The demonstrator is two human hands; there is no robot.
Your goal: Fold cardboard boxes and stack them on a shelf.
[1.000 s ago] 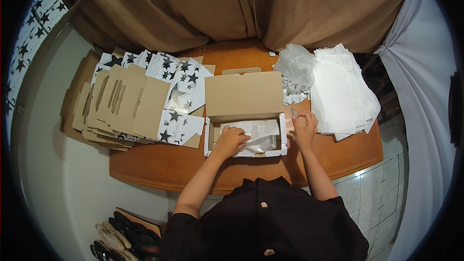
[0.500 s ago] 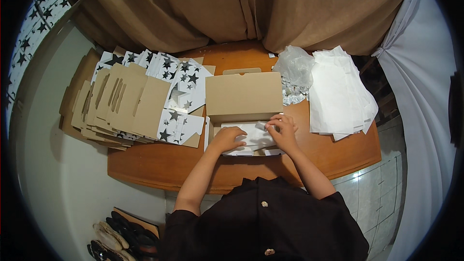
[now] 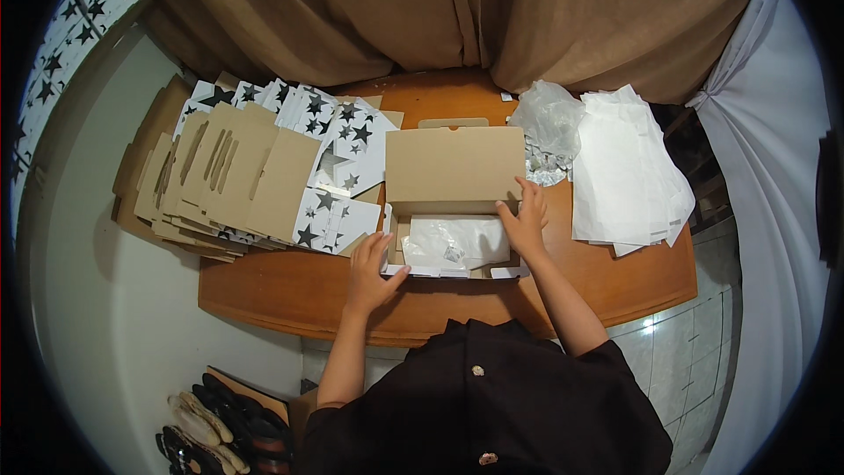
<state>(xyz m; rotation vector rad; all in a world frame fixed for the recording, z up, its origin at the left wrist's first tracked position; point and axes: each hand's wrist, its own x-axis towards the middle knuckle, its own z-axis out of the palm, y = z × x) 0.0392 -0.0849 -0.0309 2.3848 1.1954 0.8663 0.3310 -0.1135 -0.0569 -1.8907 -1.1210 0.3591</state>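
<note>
In front of me a brown cardboard box [image 3: 455,163] stands with its lid raised at the back. Inside it lies a folded white sheet [image 3: 479,233], with a small shiny silvery packet [image 3: 454,254] on top. My left hand [image 3: 371,274] rests at the box's front left corner, fingers spread along the side and thumb by the front edge. At the right side, my right hand [image 3: 526,218] has its fingers apart near the lower corner of the lid. Neither hand appears to hold anything.
Flattened cardboard boxes [image 3: 286,171], brown with white star-printed faces, are stacked on the left of the wooden table [image 3: 290,295]. To the right lie a clear plastic bag [image 3: 543,114], small silvery packets [image 3: 547,167] and a pile of white sheets [image 3: 624,171]. A brown curtain [image 3: 422,9] hangs behind.
Both hands have left the white sheet inside the box and moved apart, left hand to the front left corner, right hand to the right side. The silvery packet now shows on the sheet.
</note>
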